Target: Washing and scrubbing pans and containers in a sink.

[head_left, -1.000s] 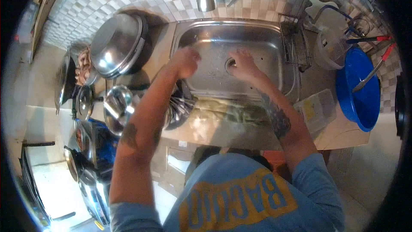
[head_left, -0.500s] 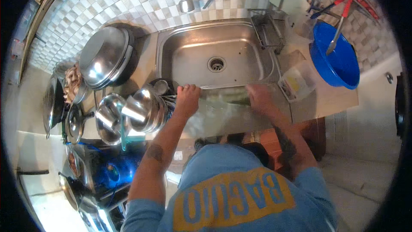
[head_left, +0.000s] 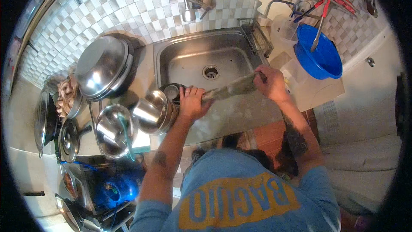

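Observation:
Between my two hands stretches a limp grey-green sheet [head_left: 231, 88], cloth or plastic, I cannot tell which. It slants up to the right over the front rim of the steel sink [head_left: 189, 66]. My left hand [head_left: 194, 103] is closed around its left end, beside a small metal cup [head_left: 171, 92] and stacked steel bowls [head_left: 150, 112]. In a pinch, my right hand [head_left: 271, 84] holds the other end near the sink's front right corner. Part of the sheet is hidden by the fingers.
A large lidded pot [head_left: 101, 66] stands left of the sink, with a steel basin [head_left: 113, 126] nearer me. To the right are a blue basin [head_left: 319, 56] with tongs in it and a clear container [head_left: 296, 71]. A wire rack [head_left: 259, 41] borders the sink; a faucet [head_left: 187, 13] hangs above.
The sheet has come up off the counter's front strip and now hangs stretched at a slant. My right hand has risen and moved right. The whole view has shifted slightly.

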Tool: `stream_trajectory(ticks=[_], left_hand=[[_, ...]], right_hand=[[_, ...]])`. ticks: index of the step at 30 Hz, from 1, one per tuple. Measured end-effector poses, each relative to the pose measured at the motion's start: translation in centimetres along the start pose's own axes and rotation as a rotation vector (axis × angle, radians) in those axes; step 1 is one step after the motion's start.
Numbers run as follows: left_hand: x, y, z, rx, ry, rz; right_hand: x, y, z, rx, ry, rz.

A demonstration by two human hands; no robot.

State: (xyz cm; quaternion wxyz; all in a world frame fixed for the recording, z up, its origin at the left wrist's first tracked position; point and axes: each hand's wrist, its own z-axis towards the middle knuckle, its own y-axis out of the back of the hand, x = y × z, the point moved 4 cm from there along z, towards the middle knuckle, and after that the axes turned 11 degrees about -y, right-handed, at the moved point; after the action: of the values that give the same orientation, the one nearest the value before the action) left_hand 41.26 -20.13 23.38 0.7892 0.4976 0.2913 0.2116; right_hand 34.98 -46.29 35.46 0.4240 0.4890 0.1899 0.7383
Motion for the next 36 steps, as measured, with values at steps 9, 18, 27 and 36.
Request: stream_trajectory(ticks=[9, 18, 27, 36], left_hand=[[2.5, -1.2, -1.9, 0.126, 0.015, 0.04], [-7.3, -1.3, 4.6, -0.055, -0.131, -0.525], [-4.1, 1.1, -3.3, -0.035, 0.148, -0.852], [-5.9, 0.8, -11.2, 0.151, 0.054, -0.122]], right_hand=[[-1.5, 6.2, 1.9, -0.272, -0.057, 0.148], [3.8, 4.7, 3.9, 0.235, -0.159, 0.441], [-1.9, 7.2, -1.2, 0.383, -0.383, 0.502], [-7.7, -3.6, -13.2, 0.436, 0.07, -0.173]])
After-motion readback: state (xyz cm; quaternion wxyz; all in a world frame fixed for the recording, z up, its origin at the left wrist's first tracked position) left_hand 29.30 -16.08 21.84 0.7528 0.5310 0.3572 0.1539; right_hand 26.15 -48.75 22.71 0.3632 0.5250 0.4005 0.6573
